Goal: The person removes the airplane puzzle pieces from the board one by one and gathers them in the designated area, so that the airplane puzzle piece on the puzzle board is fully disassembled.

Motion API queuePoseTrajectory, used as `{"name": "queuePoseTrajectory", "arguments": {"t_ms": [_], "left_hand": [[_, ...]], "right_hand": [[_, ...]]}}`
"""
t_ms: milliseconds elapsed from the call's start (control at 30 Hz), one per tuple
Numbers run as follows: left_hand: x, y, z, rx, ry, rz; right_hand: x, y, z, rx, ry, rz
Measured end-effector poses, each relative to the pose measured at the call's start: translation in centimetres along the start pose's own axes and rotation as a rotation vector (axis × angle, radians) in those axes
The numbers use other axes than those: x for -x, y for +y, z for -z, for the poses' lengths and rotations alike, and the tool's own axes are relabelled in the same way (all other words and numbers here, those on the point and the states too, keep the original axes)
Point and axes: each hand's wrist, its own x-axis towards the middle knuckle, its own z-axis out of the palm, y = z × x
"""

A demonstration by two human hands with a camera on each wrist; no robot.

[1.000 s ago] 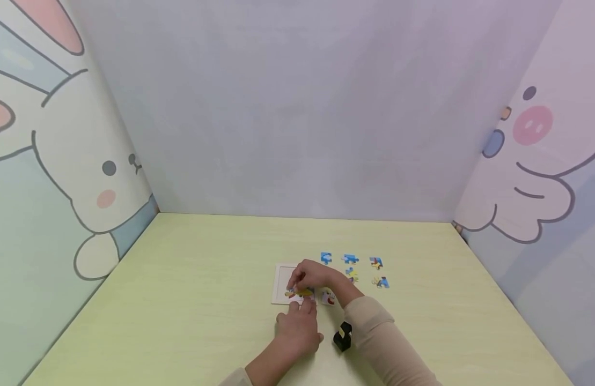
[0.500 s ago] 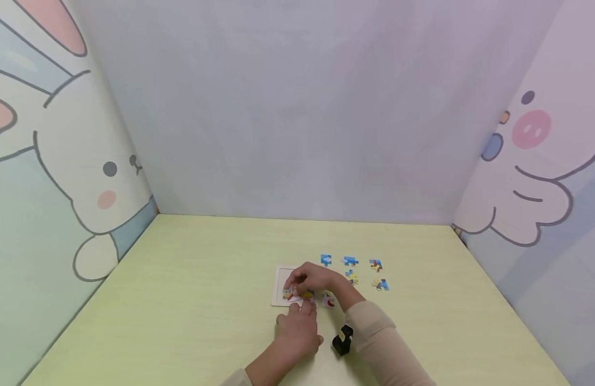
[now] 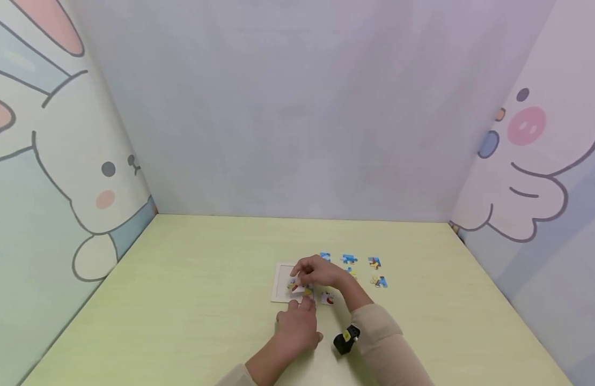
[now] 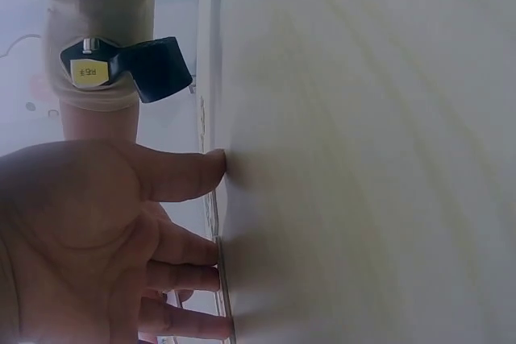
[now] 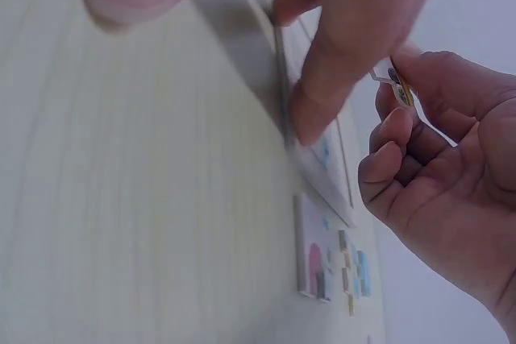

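My right hand (image 3: 320, 271) is over the puzzle tray and pinches a colourful jigsaw piece (image 3: 293, 284) between thumb and fingers. Seen from the right wrist, that jigsaw piece stands tilted on edge in the grip, above the tray (image 5: 318, 168). The pale tray (image 3: 278, 289) lies flat on the table, a yellow piece (image 3: 308, 291) in its lower right corner. My left hand (image 3: 299, 328) keeps its fingers fairly straight, fingertips at the tray's near edge. In the left wrist view, fingers (image 4: 189, 278) of this hand meet the thin edge of the tray.
Several loose jigsaw pieces lie right of the tray, among them a blue one (image 3: 349, 259) and a yellow-and-blue one (image 3: 380, 281). A white-and-red piece (image 3: 328, 298) is close beside the tray. A black wrist camera (image 3: 346, 340) is at the right sleeve. Printed walls border the table (image 3: 205, 268).
My right hand has risen slightly away from me and to the right, and the jigsaw piece in it now tilts up off the tray. The left hand has stayed at the near edge.
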Motion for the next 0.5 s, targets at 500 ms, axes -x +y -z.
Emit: {"name": "queuePoseTrajectory", "arguments": {"t_ms": [500], "left_hand": [[0.2,0.2,0.4,-0.006,0.0,-0.001]], "right_hand": [[4.2,-1.0,0.6,0.007,0.108,-0.036]]}}
